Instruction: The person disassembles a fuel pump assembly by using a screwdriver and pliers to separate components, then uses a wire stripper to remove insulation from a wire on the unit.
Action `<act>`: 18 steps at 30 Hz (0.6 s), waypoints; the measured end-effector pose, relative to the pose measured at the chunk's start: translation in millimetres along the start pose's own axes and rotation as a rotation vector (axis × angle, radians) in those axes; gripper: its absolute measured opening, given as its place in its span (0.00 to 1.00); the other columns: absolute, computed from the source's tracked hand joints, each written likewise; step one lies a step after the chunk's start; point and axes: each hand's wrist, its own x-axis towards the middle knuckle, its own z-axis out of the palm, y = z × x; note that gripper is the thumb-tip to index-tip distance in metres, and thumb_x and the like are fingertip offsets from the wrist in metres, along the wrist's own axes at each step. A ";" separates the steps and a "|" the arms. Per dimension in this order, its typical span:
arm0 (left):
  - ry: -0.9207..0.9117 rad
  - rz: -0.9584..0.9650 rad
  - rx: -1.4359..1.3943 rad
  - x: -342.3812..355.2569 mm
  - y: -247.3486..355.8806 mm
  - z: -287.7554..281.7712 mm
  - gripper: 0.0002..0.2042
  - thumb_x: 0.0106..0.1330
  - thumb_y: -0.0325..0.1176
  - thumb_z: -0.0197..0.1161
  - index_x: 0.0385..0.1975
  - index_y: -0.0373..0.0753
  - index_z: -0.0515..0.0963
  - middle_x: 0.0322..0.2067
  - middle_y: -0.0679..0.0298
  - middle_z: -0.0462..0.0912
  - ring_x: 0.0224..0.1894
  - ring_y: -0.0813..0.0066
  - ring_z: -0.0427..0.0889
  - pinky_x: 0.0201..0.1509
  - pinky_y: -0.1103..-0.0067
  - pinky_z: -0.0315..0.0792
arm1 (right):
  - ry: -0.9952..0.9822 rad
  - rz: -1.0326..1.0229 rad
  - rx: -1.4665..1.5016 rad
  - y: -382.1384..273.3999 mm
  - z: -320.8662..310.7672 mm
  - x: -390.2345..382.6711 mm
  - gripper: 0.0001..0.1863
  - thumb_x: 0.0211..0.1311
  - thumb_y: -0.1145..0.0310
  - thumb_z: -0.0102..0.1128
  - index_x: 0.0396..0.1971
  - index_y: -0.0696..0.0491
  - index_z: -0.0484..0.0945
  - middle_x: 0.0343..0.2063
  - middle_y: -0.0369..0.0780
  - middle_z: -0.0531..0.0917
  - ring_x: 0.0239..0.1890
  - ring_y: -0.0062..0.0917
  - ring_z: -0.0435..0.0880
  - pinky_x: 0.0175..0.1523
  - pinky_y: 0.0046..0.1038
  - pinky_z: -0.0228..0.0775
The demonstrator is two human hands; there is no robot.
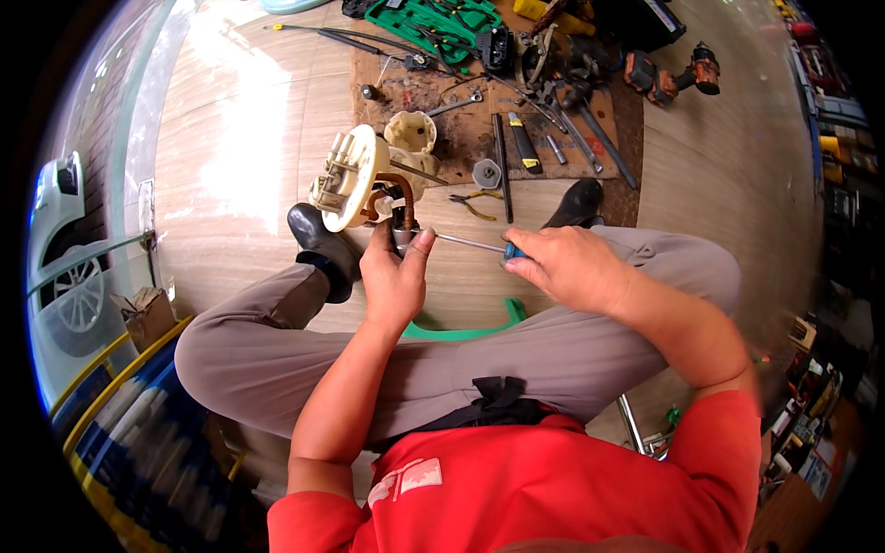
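My left hand [395,276] grips the dark and silver cylinder [403,231] of an assembly with a cream round flange [350,180] and a brown corrugated hose [406,194]. In my right hand [562,267] is a screwdriver [513,251] with a blue handle; its shaft runs left to the cylinder, where my left thumb partly hides the tip. A cream plastic housing [411,131] lies on the stained cardboard [599,129] just beyond the flange.
Pliers [476,205], a knife [524,143], rods, wrenches, a green tool case [424,18] and an orange drill [673,74] lie ahead. A green stool [507,313] is under me, yellow-edged racks [120,387] stand left, crowded shelves [820,147] right.
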 end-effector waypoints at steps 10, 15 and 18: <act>-0.002 -0.014 -0.044 2.6 3.5 1.1 0.18 0.69 0.42 0.67 0.40 0.31 0.74 0.26 0.68 0.77 0.26 0.83 0.73 0.28 0.82 0.68 | 0.111 -0.028 -0.113 -2.4 16.3 -1.4 0.21 0.67 0.54 0.60 0.49 0.56 0.75 0.29 0.47 0.84 0.32 0.45 0.85 0.35 0.43 0.78; 0.009 -0.028 -0.079 4.7 -2.8 1.2 0.17 0.69 0.42 0.67 0.39 0.31 0.74 0.26 0.68 0.77 0.26 0.83 0.73 0.29 0.82 0.69 | 0.109 -0.019 -0.124 -5.0 18.4 0.0 0.22 0.67 0.54 0.60 0.51 0.56 0.75 0.29 0.48 0.84 0.32 0.45 0.85 0.36 0.43 0.78; 0.001 -0.039 -0.129 4.5 -1.7 1.9 0.16 0.70 0.39 0.66 0.41 0.31 0.74 0.27 0.68 0.78 0.26 0.83 0.73 0.30 0.82 0.69 | 0.056 -0.016 -0.039 -0.7 10.5 4.9 0.22 0.68 0.54 0.59 0.51 0.56 0.76 0.30 0.50 0.85 0.35 0.47 0.85 0.39 0.45 0.77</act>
